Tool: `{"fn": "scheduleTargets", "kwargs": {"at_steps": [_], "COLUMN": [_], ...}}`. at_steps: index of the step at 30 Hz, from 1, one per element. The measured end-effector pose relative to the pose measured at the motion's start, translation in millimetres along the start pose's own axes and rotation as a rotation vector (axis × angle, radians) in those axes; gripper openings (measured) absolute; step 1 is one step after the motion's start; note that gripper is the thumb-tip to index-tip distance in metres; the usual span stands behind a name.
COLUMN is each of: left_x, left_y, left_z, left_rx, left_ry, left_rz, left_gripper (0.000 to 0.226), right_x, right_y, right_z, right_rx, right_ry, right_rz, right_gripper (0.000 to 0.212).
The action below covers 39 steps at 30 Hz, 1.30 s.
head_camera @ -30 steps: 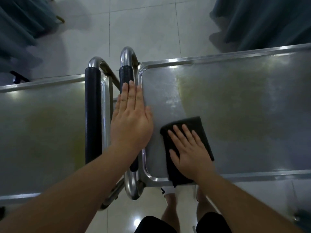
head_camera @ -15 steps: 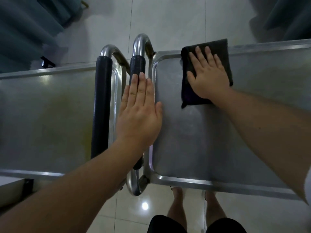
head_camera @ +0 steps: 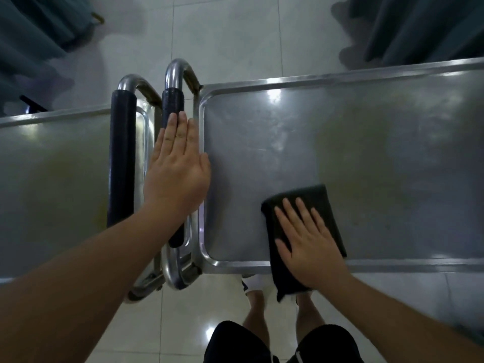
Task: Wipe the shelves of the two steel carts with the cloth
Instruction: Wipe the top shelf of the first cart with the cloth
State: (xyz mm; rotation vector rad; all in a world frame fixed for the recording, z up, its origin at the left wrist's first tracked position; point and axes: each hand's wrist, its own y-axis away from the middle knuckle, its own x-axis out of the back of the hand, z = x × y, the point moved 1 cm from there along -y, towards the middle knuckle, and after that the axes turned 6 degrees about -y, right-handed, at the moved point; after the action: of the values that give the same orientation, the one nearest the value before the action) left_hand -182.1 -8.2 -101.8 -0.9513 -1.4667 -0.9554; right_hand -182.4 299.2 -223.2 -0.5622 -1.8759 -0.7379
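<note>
the cloth [head_camera: 309,205], dark and folded, lies flat on the top shelf [head_camera: 288,142] of the right cart, at the near edge, with its lower end hanging over the rim. the right hand [head_camera: 306,239] presses it down, fingers [head_camera: 290,208] straight and spread, not curled round it. the left hand [head_camera: 178,166] rests flat, fingers together and released, on the padded handle [head_camera: 171,103] and the cart's left rim, which seems to steady the cart. the left cart [head_camera: 52,166] stands just beside, handle to handle.

the step in hand looks like wiping this shelf in strokes. to do it well, keep the whole palm on the cloth so pressure stays even, and let each pass overlap the last. the dull patches further right look unwiped, so i'd work that way. draw the cloth fully back onto the shelf before pushing, or the hanging end may catch on the rim and bunch. follow the raised rim into the rounded corners, where grime likely gathers.
</note>
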Motion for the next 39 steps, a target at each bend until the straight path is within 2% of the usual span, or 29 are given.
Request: {"fn": "scheduleTargets", "kwargs": {"at_steps": [2, 5, 10, 15, 19, 24, 34, 39], "left_x": [0, 0, -5, -8, -8, -8, -1, 1], "left_y": [1, 1, 1, 1, 0, -1, 1, 2], "left_z": [1, 1, -1, -3, -4, -3, 0, 2], "left_rx": [0.007, 0.009, 0.006, 0.008, 0.019, 0.023, 0.030, 0.011], "left_ry": [0.020, 0.008, -0.037, -0.036, -0.052, -0.055, -0.017, -0.024], "left_rz": [0.004, 0.005, 0.026, 0.029, 0.026, 0.008, -0.023, -0.017], "left_gripper": [0.067, 0.069, 0.070, 0.069, 0.069, 0.069, 0.068, 0.068], "right_x": [-6, 0, 44, 93, 106, 95, 18, 20], "right_y": [21, 2, -112, -228, -253, -199, 35, 38], "right_z": [7, 20, 64, 116, 133, 120, 92, 106], "right_rx": [0.011, 0.000, -0.087, -0.201, -0.190, -0.184, -0.092, -0.062], "right_ry": [0.004, 0.000, -0.016, -0.057, -0.041, -0.056, 0.021, 0.014], "right_rz": [-0.014, -0.003, 0.136, 0.118, 0.119, 0.084, 0.007, 0.000], "right_gripper": [0.071, 0.072, 0.071, 0.076, 0.076, 0.075, 0.071, 0.070]}}
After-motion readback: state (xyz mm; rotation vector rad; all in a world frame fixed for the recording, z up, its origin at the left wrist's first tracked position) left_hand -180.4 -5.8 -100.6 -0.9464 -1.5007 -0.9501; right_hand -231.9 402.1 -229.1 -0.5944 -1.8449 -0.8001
